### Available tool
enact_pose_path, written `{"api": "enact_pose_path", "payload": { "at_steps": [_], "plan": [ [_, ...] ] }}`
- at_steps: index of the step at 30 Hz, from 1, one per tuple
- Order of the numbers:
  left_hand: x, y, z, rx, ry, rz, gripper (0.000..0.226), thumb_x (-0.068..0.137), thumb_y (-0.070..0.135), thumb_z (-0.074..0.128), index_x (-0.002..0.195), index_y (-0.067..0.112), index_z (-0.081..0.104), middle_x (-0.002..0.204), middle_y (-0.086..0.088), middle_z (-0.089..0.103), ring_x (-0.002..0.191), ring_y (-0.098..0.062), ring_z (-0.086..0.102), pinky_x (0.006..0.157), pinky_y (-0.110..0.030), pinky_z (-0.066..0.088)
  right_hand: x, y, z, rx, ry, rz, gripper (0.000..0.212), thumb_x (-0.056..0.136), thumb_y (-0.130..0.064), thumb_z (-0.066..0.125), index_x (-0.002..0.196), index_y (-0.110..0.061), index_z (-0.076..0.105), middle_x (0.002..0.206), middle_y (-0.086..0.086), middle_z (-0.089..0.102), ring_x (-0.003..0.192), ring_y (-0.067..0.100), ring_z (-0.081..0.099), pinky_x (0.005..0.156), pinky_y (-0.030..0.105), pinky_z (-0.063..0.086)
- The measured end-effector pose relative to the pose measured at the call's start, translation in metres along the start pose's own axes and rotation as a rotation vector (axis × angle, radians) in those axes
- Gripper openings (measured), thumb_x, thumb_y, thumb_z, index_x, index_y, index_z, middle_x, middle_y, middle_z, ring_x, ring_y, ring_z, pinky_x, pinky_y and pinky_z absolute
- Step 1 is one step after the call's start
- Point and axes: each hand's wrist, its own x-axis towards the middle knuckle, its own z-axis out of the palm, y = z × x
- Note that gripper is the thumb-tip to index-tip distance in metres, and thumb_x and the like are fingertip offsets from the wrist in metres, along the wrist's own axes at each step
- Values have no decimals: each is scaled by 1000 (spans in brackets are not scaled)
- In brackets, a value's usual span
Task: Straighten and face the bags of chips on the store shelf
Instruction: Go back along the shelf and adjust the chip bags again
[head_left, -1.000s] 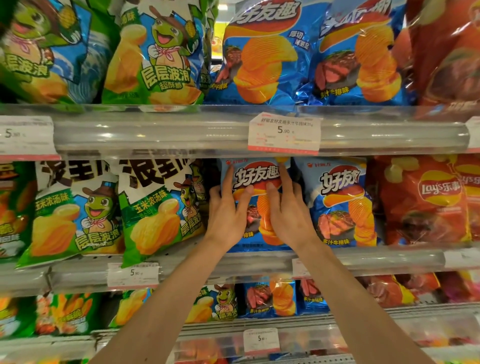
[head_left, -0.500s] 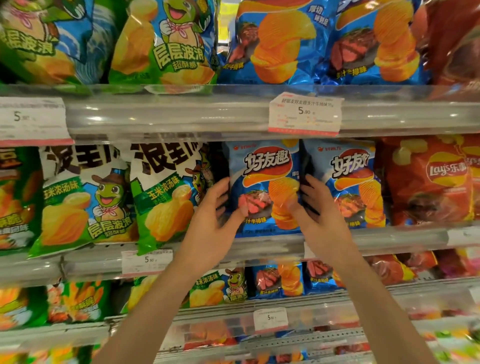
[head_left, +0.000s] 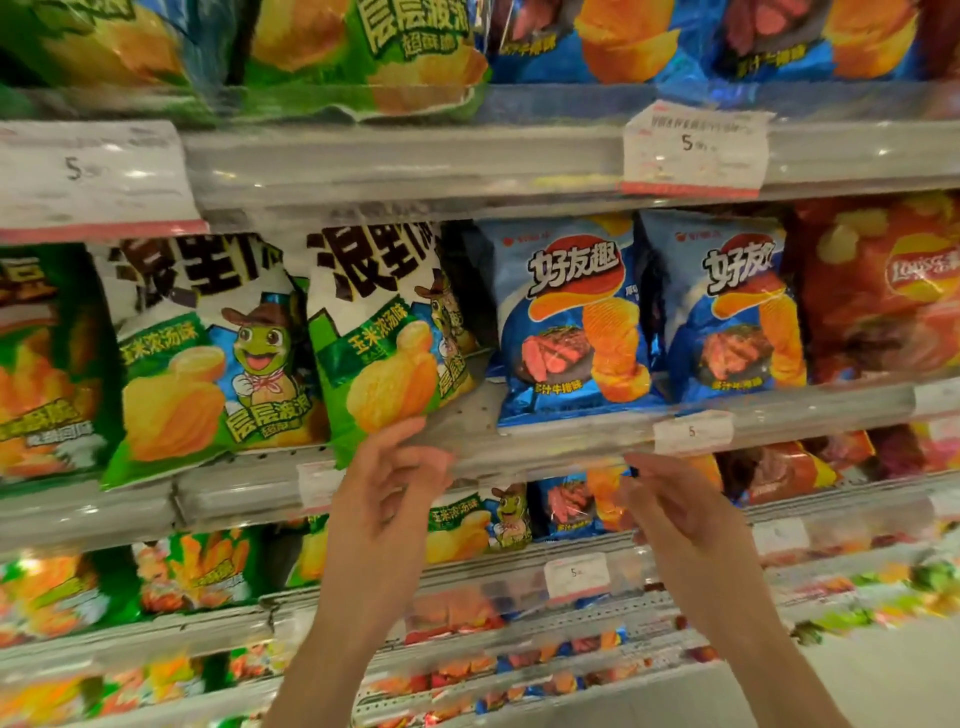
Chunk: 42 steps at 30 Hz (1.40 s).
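Blue, green and red bags fill the shelves from top to bottom, and on the middle row the work looks partly done. The two blue bags stand upright and face forward, the left blue bag just beside the right blue bag, both seated behind the clear front rail. The red bag at the far right also faces out. What seems left is the green side: the leaning green bag tilts to the right, its lower corner hanging over the rail, and a gap of bare shelf shows between it and the blue ones. The other green bag to its left leans too. These bags look puffy and crinkly, light to shift, easy to dent.

The left hand is raised under the leaning green bag, fingers loosely curled and holding nothing, the fingertips at or just below its bottom edge. The right hand hovers below the rail, blurred, fingers relaxed and empty
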Motion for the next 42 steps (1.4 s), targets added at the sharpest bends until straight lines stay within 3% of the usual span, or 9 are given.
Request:
{"api": "enact_pose_path", "payload": {
  "at_steps": [7,11,16,20,27,31,34,36,42],
  "plan": [
    [0,13,-6,-28,147,71,21,94,17,65,114,22,64,91,-2,75,90,-18,72,89,-48,55,22,-23,3,80,-85,-70,24,90,-38,60,111,-30,66,87,-1,76,84,19,71,80,45,57],
    [5,25,-17,-5,265,120,21,92,18,69,111,22,65,87,0,75,85,-15,70,84,-41,55,35,-36,10,93,-106,-125,17,96,-24,59,112,-27,64,81,-5,75,79,6,71,78,35,56],
    [25,31,-21,133,384,226,38,96,23,65,132,26,54,124,16,59,117,1,56,99,-30,51,57,-63,36,117,-205,-205,21,95,-22,62,115,-24,67,98,-7,74,94,9,70,88,35,57],
    [49,26,-19,286,273,279,53,98,33,61,146,40,40,151,9,39,144,-8,34,116,-44,37,85,-95,78,65,-308,-244,31,95,-38,62,122,-25,60,111,-18,66,105,-4,62,84,7,49],
    [64,22,-15,195,192,292,70,98,19,61,156,35,24,157,17,35,146,0,30,120,-37,32,118,-111,129,8,-360,-178,44,95,-51,58,132,-28,55,106,-21,58,92,-13,52,64,-6,39],
    [76,20,-11,65,165,139,74,96,19,65,156,35,23,140,30,49,131,10,45,111,-29,44,121,-101,129,-16,-265,-138,64,72,-81,63,119,-37,65,122,-8,63,113,4,59,99,24,50],
    [91,30,-8,46,134,-6,62,96,29,65,148,33,33,110,38,57,102,21,55,85,-4,45,123,-105,127,72,-229,-66,60,79,-75,62,121,-32,59,115,-14,61,101,-5,57,84,18,48],
    [105,40,-7,36,125,-98,64,95,43,62,150,33,32,117,27,54,109,6,54,91,-15,40,128,-113,127,113,-235,-35,56,87,-64,60,127,-26,51,111,-18,59,96,-8,53,75,14,42],
    [134,44,-9,-1,113,-171,72,91,58,60,152,34,32,125,13,52,118,-12,51,94,-27,37,139,-122,140,111,-277,-16,74,90,-69,51,147,-23,40,139,-7,55,128,13,50,102,28,38]
  ]
}}
